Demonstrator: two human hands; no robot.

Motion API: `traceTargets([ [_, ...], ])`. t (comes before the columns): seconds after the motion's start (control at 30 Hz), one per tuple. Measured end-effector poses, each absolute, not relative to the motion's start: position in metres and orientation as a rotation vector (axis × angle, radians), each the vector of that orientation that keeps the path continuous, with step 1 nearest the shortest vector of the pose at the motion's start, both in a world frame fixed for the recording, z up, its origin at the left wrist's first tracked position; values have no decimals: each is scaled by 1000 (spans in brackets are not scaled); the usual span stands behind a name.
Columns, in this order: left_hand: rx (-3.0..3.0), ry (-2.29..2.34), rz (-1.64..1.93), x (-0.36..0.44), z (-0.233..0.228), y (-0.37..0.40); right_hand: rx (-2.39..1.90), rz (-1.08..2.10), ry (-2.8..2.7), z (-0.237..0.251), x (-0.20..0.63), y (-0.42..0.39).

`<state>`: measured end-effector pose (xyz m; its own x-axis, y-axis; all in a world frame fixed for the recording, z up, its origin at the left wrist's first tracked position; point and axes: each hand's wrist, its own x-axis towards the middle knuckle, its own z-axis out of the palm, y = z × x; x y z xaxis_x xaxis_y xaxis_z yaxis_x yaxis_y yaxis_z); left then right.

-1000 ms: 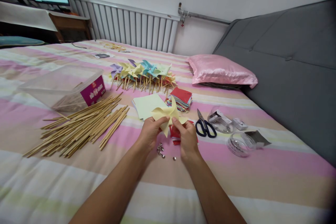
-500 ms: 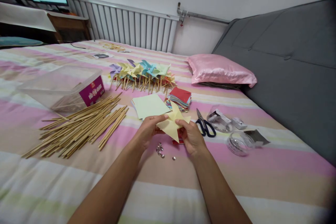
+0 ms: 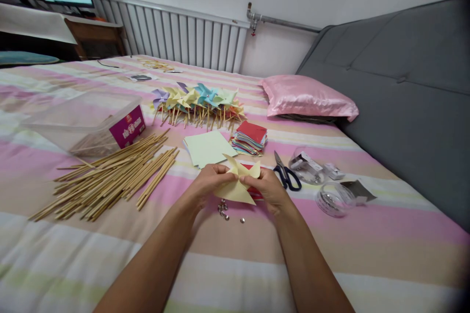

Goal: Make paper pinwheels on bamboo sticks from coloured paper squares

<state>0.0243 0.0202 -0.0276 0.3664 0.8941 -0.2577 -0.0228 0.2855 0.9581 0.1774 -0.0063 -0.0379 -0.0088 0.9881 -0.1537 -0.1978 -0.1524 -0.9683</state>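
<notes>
Both hands grasp one yellow paper pinwheel (image 3: 237,183) just above the striped bedsheet (image 3: 367,234): the left hand (image 3: 209,183) pinches its left side and the right hand (image 3: 268,188) pinches its right side. Small metal pins (image 3: 223,209) lie on the sheet directly below the paper. Wooden sticks (image 3: 110,176) lie to the left, scissors (image 3: 286,173) just right of the right hand, and finished pinwheels (image 3: 198,100) further back.
</notes>
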Motion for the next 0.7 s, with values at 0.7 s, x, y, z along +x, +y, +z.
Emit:
traceTargets([
  [0.7, 818, 1041, 1032, 25, -31, 28, -1124, 773, -1105, -31, 173, -6],
])
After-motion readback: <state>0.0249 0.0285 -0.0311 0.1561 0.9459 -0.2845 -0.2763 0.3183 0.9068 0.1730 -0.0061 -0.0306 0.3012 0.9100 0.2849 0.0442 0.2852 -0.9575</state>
